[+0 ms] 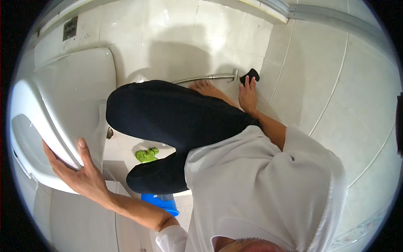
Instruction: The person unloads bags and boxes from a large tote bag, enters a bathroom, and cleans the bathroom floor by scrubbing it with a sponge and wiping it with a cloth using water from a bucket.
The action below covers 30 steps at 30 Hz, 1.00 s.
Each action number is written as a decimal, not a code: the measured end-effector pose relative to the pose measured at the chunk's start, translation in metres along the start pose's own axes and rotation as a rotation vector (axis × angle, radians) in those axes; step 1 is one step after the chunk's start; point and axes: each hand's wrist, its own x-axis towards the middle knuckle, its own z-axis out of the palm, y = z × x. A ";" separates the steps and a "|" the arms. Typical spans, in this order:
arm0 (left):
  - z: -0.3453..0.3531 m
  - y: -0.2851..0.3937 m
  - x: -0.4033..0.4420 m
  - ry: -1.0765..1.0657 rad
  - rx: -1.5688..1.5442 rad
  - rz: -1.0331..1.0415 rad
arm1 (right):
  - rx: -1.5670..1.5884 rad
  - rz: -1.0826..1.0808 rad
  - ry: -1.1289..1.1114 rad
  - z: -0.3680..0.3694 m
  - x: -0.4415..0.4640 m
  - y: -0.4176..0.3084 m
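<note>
My left hand [86, 176] grips the edge of the raised white toilet seat and lid [50, 122], with the thumb on one side and the fingers on the other. Down where the floor meets the wall, my right hand [248, 94] presses on a small black pad [250, 75]. Its fingers lie over the pad, and part of the grip is hidden. A metal handheld sprayer with its hose [218, 77] lies on the floor just beside the right hand, near my bare foot [212, 90].
A crumpled green cloth [147, 155] lies on the floor between my knees and the toilet [84, 80]. Partly under my leg stands a blue bucket [166, 205]. Tiled walls [310, 80] rise on the right, and a floor drain [70, 28] is at the far left.
</note>
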 end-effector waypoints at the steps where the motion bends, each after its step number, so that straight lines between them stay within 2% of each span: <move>1: 0.000 -0.001 -0.001 0.000 0.023 -0.013 | -0.001 -0.068 0.024 0.004 0.002 0.005; 3: 0.001 -0.003 -0.005 -0.011 0.050 -0.016 | 0.135 -0.089 0.272 0.007 0.071 0.004; 4: 0.002 -0.003 -0.007 0.003 0.042 -0.025 | 0.140 -0.019 0.276 -0.007 0.112 -0.005; 6: 0.002 0.000 -0.009 0.005 0.025 -0.006 | 0.066 -0.074 0.367 -0.024 0.181 -0.003; 8: -0.002 -0.001 -0.006 -0.021 0.022 -0.014 | 0.149 -0.041 0.286 -0.037 0.173 -0.008; 10: -0.002 0.004 -0.001 -0.007 -0.016 0.004 | 0.162 -0.080 0.131 -0.029 0.105 0.001; 12: -0.002 0.004 0.002 -0.028 -0.026 0.016 | 0.045 -0.004 -0.004 -0.015 0.028 0.010; 13: -0.001 0.000 0.002 -0.032 -0.061 0.021 | 0.044 -0.010 -0.003 -0.017 0.036 0.008; 15: -0.002 -0.002 0.002 -0.022 -0.021 0.020 | 0.177 0.018 0.124 -0.017 0.071 0.008; 17: 0.000 -0.001 0.000 -0.031 0.022 0.027 | 0.217 -0.001 0.326 -0.029 0.147 -0.001; 19: 0.000 -0.001 -0.002 -0.017 0.073 -0.018 | 0.171 -0.130 0.532 -0.029 0.227 0.009; 20: 0.000 0.001 -0.003 -0.025 0.086 -0.013 | 0.171 -0.093 0.530 -0.039 0.244 0.004; 22: 0.001 0.004 -0.002 0.008 -0.005 0.001 | 0.063 -0.209 0.511 -0.035 0.229 0.010; 24: 0.001 0.001 -0.002 0.012 0.038 -0.014 | 0.192 -0.285 0.295 -0.038 0.152 -0.002; 26: 0.001 0.000 -0.001 0.006 0.072 -0.021 | 0.192 -0.435 0.067 -0.007 0.073 0.021; 27: 0.001 0.001 -0.001 0.008 0.057 -0.008 | 0.193 -0.444 0.066 -0.015 0.069 0.021; 29: 0.000 -0.003 -0.003 0.010 0.055 0.006 | 0.181 -0.540 -0.148 -0.025 0.065 0.028; 30: 0.000 -0.006 -0.005 0.015 0.075 -0.005 | 0.259 -0.721 0.001 -0.013 0.094 0.041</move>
